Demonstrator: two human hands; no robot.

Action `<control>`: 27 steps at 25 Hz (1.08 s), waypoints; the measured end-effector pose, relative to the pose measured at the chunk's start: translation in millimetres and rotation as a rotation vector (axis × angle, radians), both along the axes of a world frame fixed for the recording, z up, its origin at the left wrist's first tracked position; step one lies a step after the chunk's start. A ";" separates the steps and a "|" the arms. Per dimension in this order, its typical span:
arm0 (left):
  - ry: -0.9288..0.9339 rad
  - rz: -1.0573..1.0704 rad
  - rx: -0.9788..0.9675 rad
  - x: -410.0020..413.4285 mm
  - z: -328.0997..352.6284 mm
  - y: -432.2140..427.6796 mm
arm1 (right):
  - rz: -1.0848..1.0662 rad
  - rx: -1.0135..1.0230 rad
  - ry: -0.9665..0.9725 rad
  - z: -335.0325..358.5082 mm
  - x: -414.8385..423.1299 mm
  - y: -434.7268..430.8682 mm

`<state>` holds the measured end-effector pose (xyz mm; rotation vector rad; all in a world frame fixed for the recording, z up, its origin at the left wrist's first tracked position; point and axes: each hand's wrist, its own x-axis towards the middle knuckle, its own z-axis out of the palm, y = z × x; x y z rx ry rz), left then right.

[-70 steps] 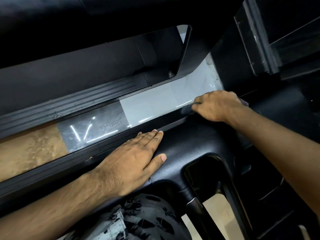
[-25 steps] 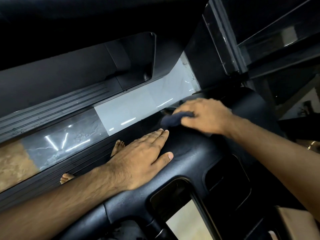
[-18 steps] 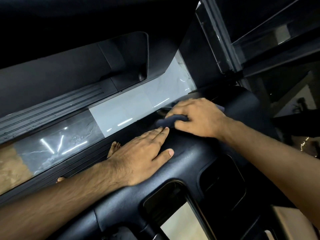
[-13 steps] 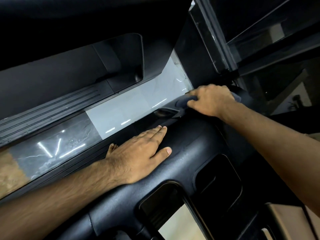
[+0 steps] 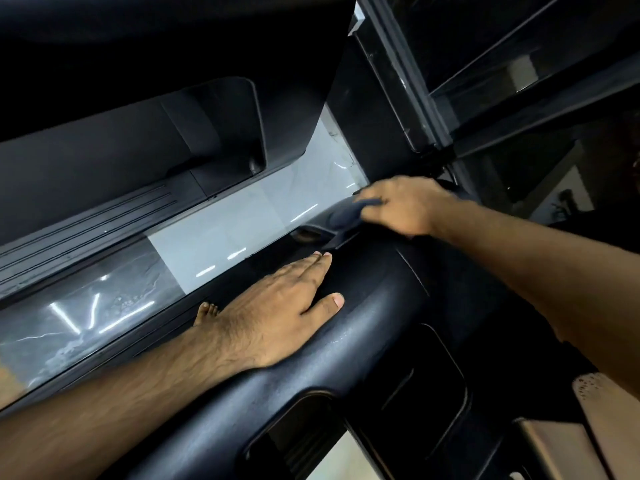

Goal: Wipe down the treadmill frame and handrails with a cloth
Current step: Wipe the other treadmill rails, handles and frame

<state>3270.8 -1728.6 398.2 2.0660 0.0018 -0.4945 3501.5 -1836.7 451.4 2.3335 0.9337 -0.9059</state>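
Observation:
The black textured treadmill console frame [image 5: 374, 306] runs diagonally from lower left to upper right. My left hand [image 5: 277, 306] lies flat on it, palm down, fingers together and straight, holding nothing. My right hand [image 5: 405, 206] is further up at the frame's far end, closed on a dark blue-grey cloth [image 5: 346, 213] and pressing it against the frame's edge. Most of the cloth is hidden under the hand; a fold sticks out to the left.
A second treadmill's ribbed black side rail [image 5: 86, 233] lies at the left beyond a strip of glossy light floor tile [image 5: 221, 233]. My bare toes [image 5: 207, 311] show below the frame. Dark uprights [image 5: 398, 81] rise at the top right. Recessed cup holders [image 5: 426, 382] sit in the console.
My right hand slid the cloth toward my left hand, then back away up the frame's far end. The left hand stayed flat in place. The view shifted slightly.

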 end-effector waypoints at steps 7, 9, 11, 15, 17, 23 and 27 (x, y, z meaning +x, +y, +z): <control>-0.007 0.015 -0.043 23.4 -7.3 -7.4 | -0.039 -0.029 0.019 -2.0 26.3 -7.7; -0.012 0.008 -0.046 29.8 -6.3 -8.8 | -0.083 -0.083 -0.141 2.7 46.8 -7.4; -0.020 -0.006 -0.047 36.1 -6.0 -11.5 | -0.038 -0.091 -0.049 -4.1 38.4 -7.3; -0.027 0.001 -0.052 56.6 -6.8 -20.3 | -0.104 -0.067 -0.020 -6.3 45.8 -7.4; -0.030 -0.008 -0.055 64.1 -6.4 -21.5 | -0.139 -0.138 -0.141 -4.3 62.1 -7.2; -0.045 -0.011 -0.037 76.2 -6.4 -26.4 | -0.185 -0.078 -0.122 -11.9 59.1 -14.0; -0.042 -0.007 -0.034 78.0 -5.2 -26.6 | -0.154 -0.132 -0.136 -15.7 57.3 -13.6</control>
